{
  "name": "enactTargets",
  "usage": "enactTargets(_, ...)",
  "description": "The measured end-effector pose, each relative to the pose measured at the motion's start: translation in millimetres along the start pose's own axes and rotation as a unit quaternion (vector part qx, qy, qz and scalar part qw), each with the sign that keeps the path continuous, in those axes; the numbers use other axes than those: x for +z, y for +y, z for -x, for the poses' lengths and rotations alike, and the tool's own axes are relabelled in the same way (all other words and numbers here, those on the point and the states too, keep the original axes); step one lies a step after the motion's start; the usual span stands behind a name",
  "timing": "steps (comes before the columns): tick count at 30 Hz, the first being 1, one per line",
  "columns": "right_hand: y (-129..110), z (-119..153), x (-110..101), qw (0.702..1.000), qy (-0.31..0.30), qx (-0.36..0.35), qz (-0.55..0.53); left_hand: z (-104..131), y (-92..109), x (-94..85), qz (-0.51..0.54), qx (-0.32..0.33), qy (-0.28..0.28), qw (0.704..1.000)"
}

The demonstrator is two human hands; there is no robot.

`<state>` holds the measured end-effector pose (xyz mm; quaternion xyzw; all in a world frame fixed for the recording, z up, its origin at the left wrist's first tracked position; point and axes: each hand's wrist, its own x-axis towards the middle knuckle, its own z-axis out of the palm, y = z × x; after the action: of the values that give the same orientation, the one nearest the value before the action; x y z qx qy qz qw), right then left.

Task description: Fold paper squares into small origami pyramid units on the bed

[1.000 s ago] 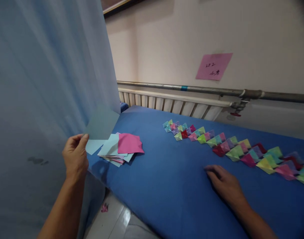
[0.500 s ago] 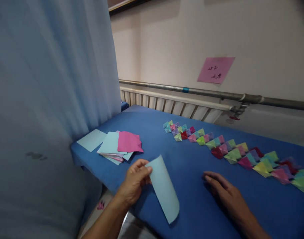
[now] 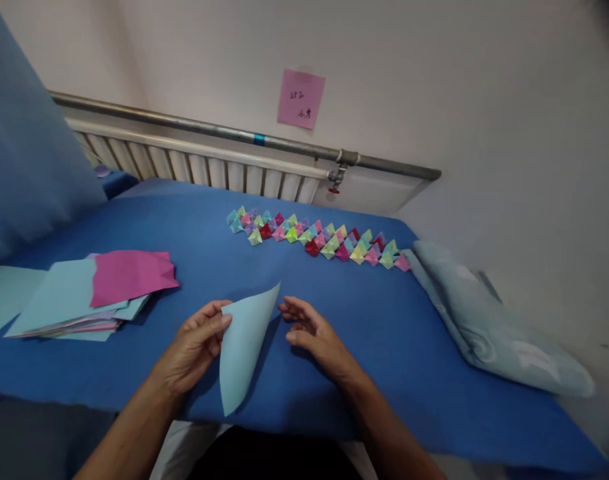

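A light blue sheet of paper (image 3: 245, 343) is pinched along its left edge by my left hand (image 3: 197, 343), thumb on top. The sheet curls and stands off the blue surface (image 3: 194, 227). Just right of the sheet is my right hand (image 3: 317, 337), its fingers apart and curved, holding nothing. To the left lies a stack of paper sheets (image 3: 59, 293), mostly light blue, with a creased magenta sheet (image 3: 132, 275) on top. Beyond my hands, small folded paper pieces (image 3: 330, 248) in many colours lie in long rows.
A folded grey-green blanket (image 3: 484, 320) lies at the right. Along the wall run a metal pipe (image 3: 184, 123) and a white radiator (image 3: 214, 170). A pink note (image 3: 301, 100) is stuck to the wall. A blue curtain (image 3: 29, 153) hangs at the left.
My view has turned right, bringing the blanket into sight. My right hand has come closer to the light blue sheet, which my left hand still holds and which is now tilted differently.
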<state>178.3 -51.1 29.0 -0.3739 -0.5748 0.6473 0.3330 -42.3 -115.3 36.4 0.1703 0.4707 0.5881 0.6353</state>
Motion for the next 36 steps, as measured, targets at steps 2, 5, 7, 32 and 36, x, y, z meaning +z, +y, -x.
enactTargets(2, 0.3, 4.4, 0.6, 1.000, -0.015, -0.001, -0.012, 0.5, 0.3, 2.9, 0.001, -0.013, -0.003, 1.000)
enactTargets(5, 4.8, 8.4, 0.2, 1.000, -0.008, -0.019, -0.010, -0.7, 0.4, 7.1, -0.013, -0.024, -0.004, 1.000)
enactTargets(7, 8.9, 12.1, -0.8, 0.999, 0.006, -0.029, -0.022, -3.5, -1.5, 9.8, -0.035, -0.022, 0.003, 0.999)
enactTargets(32, 1.5, 64.6, -45.3, 0.958, 0.143, 0.075, 0.236, 12.1, -60.7, -22.1, -0.618, 0.394, -0.230, 0.639)
enactTargets(36, 3.7, 89.1, -57.2, 0.918, 0.084, -0.092, 0.375, 11.4, -60.9, -22.7, -0.617, 0.407, -0.222, 0.636)
